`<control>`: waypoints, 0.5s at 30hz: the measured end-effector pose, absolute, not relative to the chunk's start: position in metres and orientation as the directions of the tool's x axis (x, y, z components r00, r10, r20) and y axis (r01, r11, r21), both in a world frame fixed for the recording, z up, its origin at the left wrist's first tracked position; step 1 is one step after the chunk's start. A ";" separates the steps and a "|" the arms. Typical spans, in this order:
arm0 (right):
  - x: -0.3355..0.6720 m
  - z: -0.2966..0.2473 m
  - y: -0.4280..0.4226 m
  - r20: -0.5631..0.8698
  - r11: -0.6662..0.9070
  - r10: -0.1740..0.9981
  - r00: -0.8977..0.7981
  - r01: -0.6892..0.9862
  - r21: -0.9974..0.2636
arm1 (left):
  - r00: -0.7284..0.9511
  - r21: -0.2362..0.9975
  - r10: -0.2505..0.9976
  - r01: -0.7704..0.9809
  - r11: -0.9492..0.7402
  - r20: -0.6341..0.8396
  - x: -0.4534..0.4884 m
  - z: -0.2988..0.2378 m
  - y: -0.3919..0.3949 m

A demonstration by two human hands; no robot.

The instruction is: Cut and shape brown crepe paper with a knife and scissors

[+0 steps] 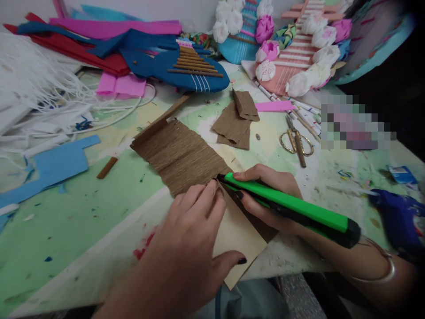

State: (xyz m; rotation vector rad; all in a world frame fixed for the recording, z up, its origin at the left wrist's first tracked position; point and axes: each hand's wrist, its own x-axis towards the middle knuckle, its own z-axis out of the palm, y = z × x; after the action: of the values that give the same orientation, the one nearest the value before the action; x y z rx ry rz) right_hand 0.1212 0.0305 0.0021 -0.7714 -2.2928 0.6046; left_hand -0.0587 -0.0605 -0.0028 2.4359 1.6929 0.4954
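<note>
My left hand [195,230] presses down on a cream card [244,241], its bent fingers together near the card's far corner and its thumb out to the side. The card lies over a sheet of brown crepe paper [186,153] with a wrinkled grain. My right hand [272,195] grips a green and black utility knife [292,204] near its front end. The knife's black tip meets the crepe paper beside my left fingertips, at the card's edge. Whether the blade is out is hidden.
Smaller brown crepe pieces [234,124] and gold-handled scissors [296,141] lie beyond. A blue fish-like craft [159,64] and flower-trimmed crafts [292,62] stand at the back. Blue paper [61,159] and white cords [43,75] are left; a dark blue glue gun [398,217] is right.
</note>
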 end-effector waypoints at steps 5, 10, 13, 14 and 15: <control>0.121 0.003 0.031 0.414 0.715 0.659 -0.628 0.353 -0.603 | 0.479 0.233 0.874 0.844 -0.483 0.076 -0.075 0.012 -0.048; 0.119 0.003 0.031 0.431 0.717 0.660 -0.615 0.344 -0.606 | 0.492 0.210 0.869 0.845 -0.492 0.059 -0.075 0.014 -0.046; 0.120 0.003 0.032 0.443 0.728 0.649 -0.618 0.337 -0.597 | 0.475 0.210 0.875 0.850 -0.484 0.095 -0.074 0.011 -0.050; 0.120 0.003 0.032 0.444 0.730 0.647 -0.620 0.334 -0.596 | 0.474 0.212 0.874 0.848 -0.485 0.106 -0.074 0.010 -0.050; 0.120 0.002 0.032 0.442 0.729 0.648 -0.620 0.336 -0.597 | 0.474 0.215 0.873 0.847 -0.487 0.110 -0.074 0.009 -0.051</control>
State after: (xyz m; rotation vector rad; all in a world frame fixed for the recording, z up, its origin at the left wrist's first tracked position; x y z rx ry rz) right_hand 0.1203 0.0324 0.0022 -0.7403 -2.2704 0.6154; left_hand -0.0737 -0.0507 0.0093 2.5831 1.5154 0.3094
